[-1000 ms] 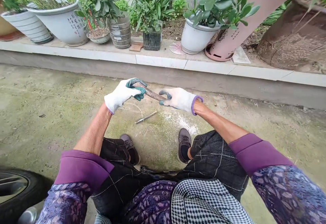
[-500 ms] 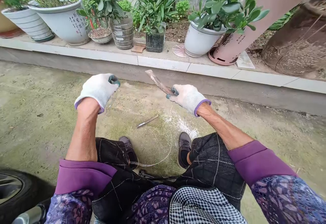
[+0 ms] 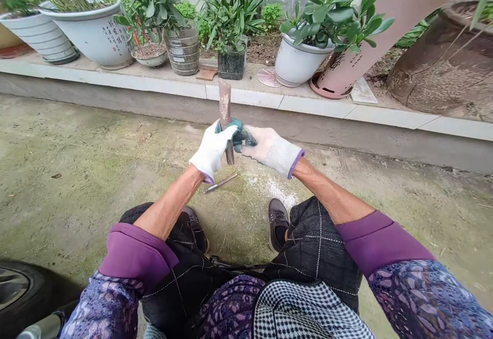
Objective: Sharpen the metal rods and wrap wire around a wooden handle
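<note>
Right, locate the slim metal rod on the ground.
The slim metal rod lies on the mossy concrete below the white-gloved left hand, left of the white powder, in the head view.

Head-worn camera looks forward and down at both hands [image 3: 211, 150] [image 3: 271, 150].

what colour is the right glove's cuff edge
Purple, on the white right glove, best in the head view.
</note>
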A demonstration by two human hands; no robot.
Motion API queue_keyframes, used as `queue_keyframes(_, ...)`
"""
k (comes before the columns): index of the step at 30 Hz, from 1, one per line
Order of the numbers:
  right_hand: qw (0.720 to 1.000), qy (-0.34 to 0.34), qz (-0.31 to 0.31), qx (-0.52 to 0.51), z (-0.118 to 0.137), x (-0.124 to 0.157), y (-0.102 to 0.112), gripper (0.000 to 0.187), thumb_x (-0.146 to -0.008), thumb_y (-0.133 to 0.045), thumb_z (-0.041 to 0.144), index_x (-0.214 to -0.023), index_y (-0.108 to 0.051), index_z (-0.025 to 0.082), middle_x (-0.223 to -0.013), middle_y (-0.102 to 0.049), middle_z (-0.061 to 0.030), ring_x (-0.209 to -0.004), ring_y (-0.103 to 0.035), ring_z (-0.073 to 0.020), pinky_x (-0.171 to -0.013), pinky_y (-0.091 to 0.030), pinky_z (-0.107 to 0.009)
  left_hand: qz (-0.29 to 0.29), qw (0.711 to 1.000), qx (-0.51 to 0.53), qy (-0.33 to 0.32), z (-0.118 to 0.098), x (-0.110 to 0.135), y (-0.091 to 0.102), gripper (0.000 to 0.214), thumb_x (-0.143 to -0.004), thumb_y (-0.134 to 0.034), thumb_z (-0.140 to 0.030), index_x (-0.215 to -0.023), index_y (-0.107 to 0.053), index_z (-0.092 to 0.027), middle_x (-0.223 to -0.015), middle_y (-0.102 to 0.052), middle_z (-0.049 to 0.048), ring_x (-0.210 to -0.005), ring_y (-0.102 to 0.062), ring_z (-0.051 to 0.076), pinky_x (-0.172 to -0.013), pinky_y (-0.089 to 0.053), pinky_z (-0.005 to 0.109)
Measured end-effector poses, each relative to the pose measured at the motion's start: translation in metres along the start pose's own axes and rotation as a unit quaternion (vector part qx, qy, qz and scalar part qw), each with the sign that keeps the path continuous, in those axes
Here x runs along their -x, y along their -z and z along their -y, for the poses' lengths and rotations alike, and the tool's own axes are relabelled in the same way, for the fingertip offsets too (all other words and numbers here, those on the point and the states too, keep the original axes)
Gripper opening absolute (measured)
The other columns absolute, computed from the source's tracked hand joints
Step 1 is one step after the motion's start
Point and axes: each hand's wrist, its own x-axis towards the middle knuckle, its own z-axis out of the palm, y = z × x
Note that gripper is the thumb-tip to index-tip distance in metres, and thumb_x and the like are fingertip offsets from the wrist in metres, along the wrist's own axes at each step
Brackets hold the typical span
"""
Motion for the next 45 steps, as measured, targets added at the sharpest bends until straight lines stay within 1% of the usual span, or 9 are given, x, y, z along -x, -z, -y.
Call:
queue_keyframes(3, 0.996, -0.016, -0.062, -0.064, -0.004, 0.006, 0.006, 0.038, -0.089, -0.064, 0.037, -0.120, -0.070, 0.017, -0.091, -0.074, -0.0045, -0.077, -0.062, -0.0192, -0.077, -0.050, -0.035, -0.041, 0.999, -0.029, -0.007, -0.015, 0.000, 0.019, 0.021, -0.087, -0.067, -0.028, -0.104, -0.064, -0.016, -0.078, -0.067, 0.0009, -0.052, -0.054, 0.008, -0.058, -0.053, 0.026)
queue_keyframes(5, 0.992, -0.030, -0.096, -0.078, -0.006, 0.009, 0.007, 0.038, -0.090, -0.062, 0.038, -0.120, -0.070, 0.017, -0.088, -0.073, -0.0047, -0.077, -0.062, -0.0200, -0.077, -0.051, -0.036, -0.010, 0.998, -0.040, 0.038, -0.018, 0.007, 0.024, 0.022, -0.084, -0.069, -0.027, -0.102, -0.065, -0.016, -0.070, -0.065, -0.0011, -0.045, -0.046, 0.007, -0.050, -0.047, 0.025)
queue_keyframes(8, 0.991, -0.031, -0.114, -0.065, -0.001, 0.010, 0.004, 0.030, -0.089, -0.061, 0.031, -0.114, -0.070, 0.019, -0.096, -0.075, -0.0065, -0.085, -0.065, -0.0220, -0.082, -0.051, -0.038, 0.088, 0.985, -0.003, 0.148, -0.011, 0.023, 0.015, 0.016, -0.080, -0.071, -0.023, -0.092, -0.066, -0.015, -0.054, -0.056, -0.0038, -0.043, -0.045, 0.008, -0.044, -0.042, 0.024)
queue_keyframes(11, 0.993, -0.031, -0.112, -0.038, 0.008, 0.008, 0.003, 0.022, -0.089, -0.060, 0.030, -0.106, -0.070, 0.021, -0.096, -0.075, -0.0065, -0.086, -0.067, -0.0225, -0.085, -0.051, -0.038, 0.116, 0.968, 0.063, 0.215, -0.003, 0.036, 0.000, 0.011, -0.077, -0.071, -0.022, -0.081, -0.063, -0.016, -0.053, -0.053, -0.0042, -0.042, -0.044, 0.007, -0.044, -0.041, 0.023)
queue_keyframes(15, 0.985, -0.025, -0.142, -0.096, 0.004, 0.006, 0.017, 0.020, -0.091, -0.060, 0.039, -0.093, -0.068, 0.021, -0.084, -0.070, -0.0030, -0.076, -0.061, -0.0180, -0.075, -0.051, -0.034, 0.081, 0.971, 0.108, 0.196, -0.006, 0.042, 0.001, 0.014, -0.073, -0.071, -0.022, -0.084, -0.064, -0.016, -0.051, -0.046, -0.0083, -0.039, -0.034, 0.004, -0.040, -0.034, 0.021)
queue_keyframes(21, 0.936, -0.124, -0.229, -0.238, -0.023, 0.008, 0.040, 0.027, -0.083, -0.067, 0.047, -0.091, -0.067, 0.022, -0.063, -0.052, 0.0024, -0.055, -0.047, -0.0118, -0.047, -0.040, -0.025, 0.076, 0.984, 0.110, 0.117, -0.012, 0.043, 0.027, 0.023, -0.074, -0.070, -0.035, -0.088, -0.061, -0.020, -0.051, -0.036, -0.0116, -0.038, -0.029, 0.004, -0.040, -0.032, 0.022)
queue_keyframes(28, 0.921, -0.071, -0.083, -0.374, 0.009, 0.020, 0.014, 0.032, -0.075, -0.071, 0.040, -0.098, -0.074, 0.017, -0.082, -0.072, -0.0043, -0.063, -0.060, -0.0123, -0.049, -0.046, -0.025, 0.092, 0.981, 0.097, 0.141, -0.012, 0.043, 0.017, 0.026, -0.069, -0.076, -0.033, -0.082, -0.058, -0.020, -0.047, -0.038, -0.0111, -0.037, -0.031, 0.005, -0.037, -0.031, 0.021)
queue_keyframes(34, 0.933, 0.001, -0.104, -0.345, 0.025, 0.022, 0.009, 0.023, -0.076, -0.071, 0.030, -0.097, -0.078, 0.021, -0.103, -0.076, -0.0066, -0.084, -0.066, -0.0180, -0.062, -0.055, -0.030, 0.063, 0.980, 0.066, 0.175, -0.010, 0.043, 0.001, 0.027, -0.070, -0.076, -0.027, -0.076, -0.050, -0.022, -0.048, -0.041, -0.0107, -0.036, -0.030, 0.004, -0.038, -0.035, 0.021)
queue_keyframes(45, 0.921, -0.025, -0.073, -0.382, 0.027, 0.024, 0.005, 0.021, -0.074, -0.073, 0.035, -0.087, -0.070, 0.019, -0.079, -0.070, -0.0018, -0.065, -0.059, -0.0124, -0.049, -0.048, -0.024, 0.050, 0.985, 0.015, 0.167, -0.009, 0.045, 0.008, 0.015, -0.071, -0.067, -0.020, -0.076, -0.054, -0.021, -0.051, -0.047, -0.0090, -0.037, -0.037, 0.006, -0.039, -0.040, 0.023)
